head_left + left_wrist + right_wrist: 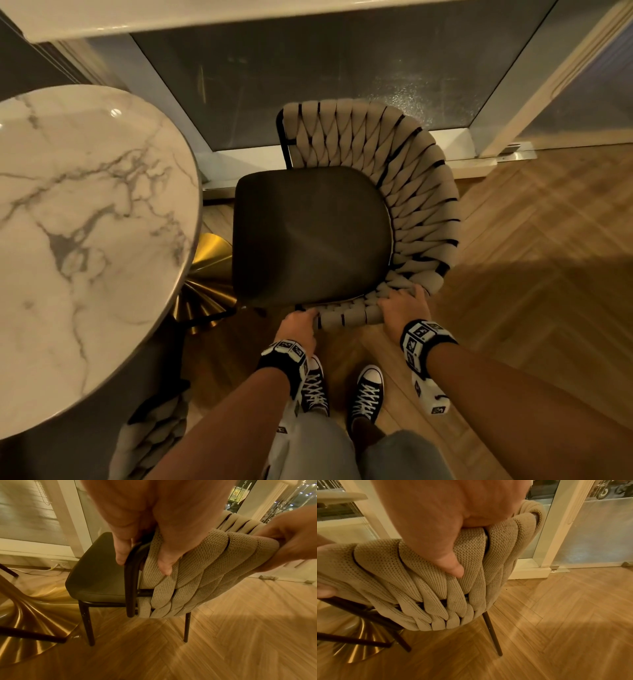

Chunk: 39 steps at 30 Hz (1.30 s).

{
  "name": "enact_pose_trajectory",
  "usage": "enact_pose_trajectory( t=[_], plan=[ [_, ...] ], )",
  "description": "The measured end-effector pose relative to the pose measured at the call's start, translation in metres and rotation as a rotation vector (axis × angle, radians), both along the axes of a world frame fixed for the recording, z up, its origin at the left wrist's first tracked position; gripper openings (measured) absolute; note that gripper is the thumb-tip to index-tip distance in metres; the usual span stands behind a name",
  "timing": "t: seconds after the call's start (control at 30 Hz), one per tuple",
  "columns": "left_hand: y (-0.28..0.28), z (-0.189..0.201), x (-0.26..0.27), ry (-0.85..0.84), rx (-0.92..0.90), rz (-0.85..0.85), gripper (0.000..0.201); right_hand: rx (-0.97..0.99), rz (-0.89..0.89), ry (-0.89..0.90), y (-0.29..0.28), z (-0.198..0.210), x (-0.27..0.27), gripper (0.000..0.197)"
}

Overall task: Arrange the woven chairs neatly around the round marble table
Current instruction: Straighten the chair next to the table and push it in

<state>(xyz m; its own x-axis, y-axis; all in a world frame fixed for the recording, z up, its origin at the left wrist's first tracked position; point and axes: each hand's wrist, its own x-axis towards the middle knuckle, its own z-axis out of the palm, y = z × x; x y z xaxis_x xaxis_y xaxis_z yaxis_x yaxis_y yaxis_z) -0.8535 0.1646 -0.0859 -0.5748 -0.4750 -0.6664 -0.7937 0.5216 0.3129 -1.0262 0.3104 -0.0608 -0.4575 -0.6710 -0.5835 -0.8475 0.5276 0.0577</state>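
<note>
I hold the chair [346,219] by the near end of its woven back with both hands. My left hand [298,327] curls over the end of the weave where the black frame [131,577] turns down, fingers [122,553] inside against the frame and thumb on the outer weave. My right hand [404,306] grips the top of the woven rim just to the right of it, thumb [452,566] pressed into the bands.

The chair stands just beyond my hands, its dark seat [308,233] turned toward the table [85,240], which lies to the left of my left hand. The seat's edge is near the tabletop's rim. Under the table, the gold base [205,274] flares out close to the chair's front leg [87,623], and a dark leg of something else [32,635] lies across that base. A second woven chair [154,442] sits below my left forearm, tucked partly under the table. Beyond the chair is a glass door [325,75] with a white frame. My shoes [366,390] stand on the wood floor [531,257] beneath my wrists.
</note>
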Motion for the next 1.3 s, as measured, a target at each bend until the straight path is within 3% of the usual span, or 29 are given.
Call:
enact_pose_trajectory(
  t=[0.23,0.3,0.47,0.7,0.87,1.1,1.3],
  plan=[
    [0.012,0.002,-0.008,0.066,-0.004,0.05,0.046,0.131,0.097,0.067,-0.005,0.029,-0.013,0.003],
    [0.011,0.004,-0.011,0.082,-0.008,0.086,0.041,0.143,0.094,0.079,-0.006,0.036,-0.015,0.011],
    [0.016,0.004,-0.012,0.078,0.003,0.119,0.035,0.165,0.088,0.099,-0.003,0.032,-0.013,0.008],
    [0.029,-0.004,-0.014,-0.017,0.061,0.021,0.036,0.184,0.092,0.063,0.023,0.023,-0.013,0.019],
    [0.035,-0.009,-0.025,-0.027,0.049,0.073,0.031,0.12,0.077,0.017,0.031,0.005,-0.018,0.026],
    [0.038,-0.007,-0.04,-0.031,0.054,0.08,0.021,0.092,0.08,0.036,0.033,-0.006,-0.035,0.025],
    [0.04,-0.004,-0.04,-0.035,0.048,0.062,0.025,0.084,0.084,0.041,0.036,-0.007,-0.037,0.026]
  ],
)
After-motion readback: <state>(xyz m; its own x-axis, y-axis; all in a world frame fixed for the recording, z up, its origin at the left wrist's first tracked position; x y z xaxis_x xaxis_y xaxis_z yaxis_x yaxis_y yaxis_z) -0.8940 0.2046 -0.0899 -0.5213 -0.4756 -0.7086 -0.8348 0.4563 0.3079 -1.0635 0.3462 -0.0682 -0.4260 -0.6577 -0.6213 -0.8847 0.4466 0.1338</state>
